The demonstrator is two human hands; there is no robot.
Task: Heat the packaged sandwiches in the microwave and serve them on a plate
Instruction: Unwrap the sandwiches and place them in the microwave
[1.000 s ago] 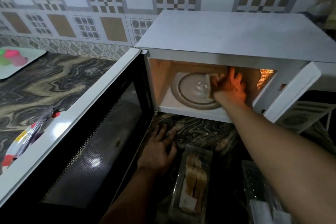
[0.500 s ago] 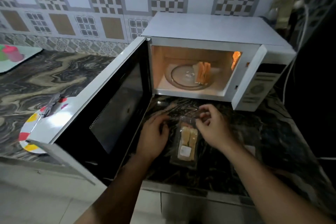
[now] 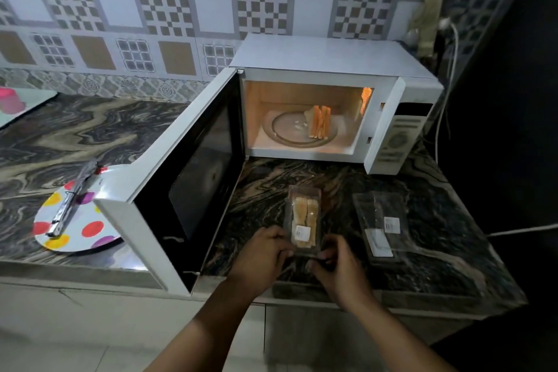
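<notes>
While both hands work at the near end of the pack (image 3: pixel 303 219), the step in hand appears to be opening it to free the second sandwich. Left hand (image 3: pixel 262 254) pinches the pack's near left corner; right hand (image 3: pixel 338 263) has its fingers curled at the near right edge, apparently pinching the film or lid seam, though the exact contact is too dark to confirm. Pack lies flat on the counter (image 3: pixel 437 251), just beyond the fingertips, sandwich and white label visible through the clear plastic. An empty tray (image 3: pixel 381 222) lies to the right of the right hand, near but apart. Farther ahead of the hands, the microwave (image 3: pixel 332 100) stands with its door (image 3: pixel 193 172) swung open to the left; one sandwich (image 3: pixel 320 125) stands on edge on the turntable (image 3: pixel 287 130), right of its centre. Well to the left of the left hand, past the door, a spotted plate (image 3: pixel 90 229) carries tongs (image 3: pixel 72 199). Recommendation: anchor the pack with the left hand and peel with the right in a slow, even pull, keeping the tray level so the sandwich does not slide out onto the counter. Thin plastic is likely to flex and snap back; a firm pinch close to the seam is advised. Space remains on the turntable's left half for the second sandwich.
</notes>
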